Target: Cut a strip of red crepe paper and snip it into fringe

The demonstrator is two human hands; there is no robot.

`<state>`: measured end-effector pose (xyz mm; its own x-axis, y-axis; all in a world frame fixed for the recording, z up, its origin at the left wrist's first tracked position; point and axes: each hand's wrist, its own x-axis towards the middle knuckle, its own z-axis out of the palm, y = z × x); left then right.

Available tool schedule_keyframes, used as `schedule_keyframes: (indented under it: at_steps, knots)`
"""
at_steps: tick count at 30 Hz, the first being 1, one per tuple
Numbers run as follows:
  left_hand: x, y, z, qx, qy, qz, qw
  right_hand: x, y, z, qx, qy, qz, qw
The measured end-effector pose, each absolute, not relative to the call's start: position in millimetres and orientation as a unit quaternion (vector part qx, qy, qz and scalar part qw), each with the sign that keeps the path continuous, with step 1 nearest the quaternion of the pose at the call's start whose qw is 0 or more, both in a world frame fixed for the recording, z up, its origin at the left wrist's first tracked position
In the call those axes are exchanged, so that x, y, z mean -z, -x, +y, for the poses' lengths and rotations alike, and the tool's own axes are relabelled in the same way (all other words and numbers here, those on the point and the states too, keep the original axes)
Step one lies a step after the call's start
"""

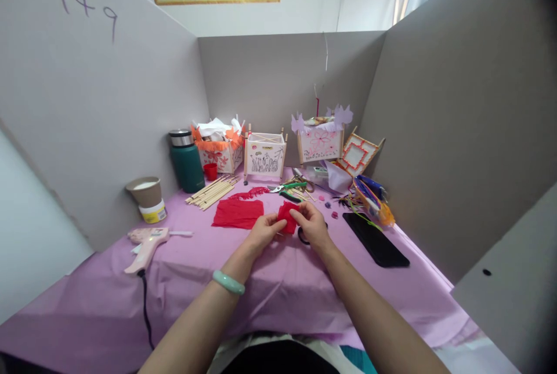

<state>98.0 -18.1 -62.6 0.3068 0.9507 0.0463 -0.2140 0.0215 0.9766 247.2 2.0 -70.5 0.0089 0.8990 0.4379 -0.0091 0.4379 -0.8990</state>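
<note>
Red crinkled material (287,218) was pinched over the tabletop (270,264) between the left hand (263,230) and right hand (311,224), each grip nearly closed on it, apparently to steady it; 1 flat red piece (238,215) lay leftward, seemingly kept handy.

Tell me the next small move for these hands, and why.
Perhaps hold the small red piece in the left hand alone and free the right hand for the scissors: both hands pinch the piece, and the scissors' black handle shows beside the right hand.
</note>
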Motion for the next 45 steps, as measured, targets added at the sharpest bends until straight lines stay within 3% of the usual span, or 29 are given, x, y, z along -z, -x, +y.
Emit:
schedule_keyframes:
  at_steps: [12,23,38,45]
  knots:
    - [66.1,-95.0,-14.7,-0.489,-0.52,0.385,0.584,67.5,-248.5,-0.2,-0.39,0.4,-0.585,0.588]
    - [60.1,-94.7,-18.8,-0.507,-0.532,0.367,0.571,66.6,-251.4,1.9,-0.525,0.415,-0.426,0.609]
    - [62.3,-97.7,-19.3,-0.444,-0.589,0.387,0.553,68.0,-251.6,2.3,-0.525,0.398,-0.437,0.613]
    - [67.6,-94.5,-14.4,-0.471,-0.55,0.392,0.567,67.2,-250.7,1.2,-0.526,0.397,-0.443,0.608]
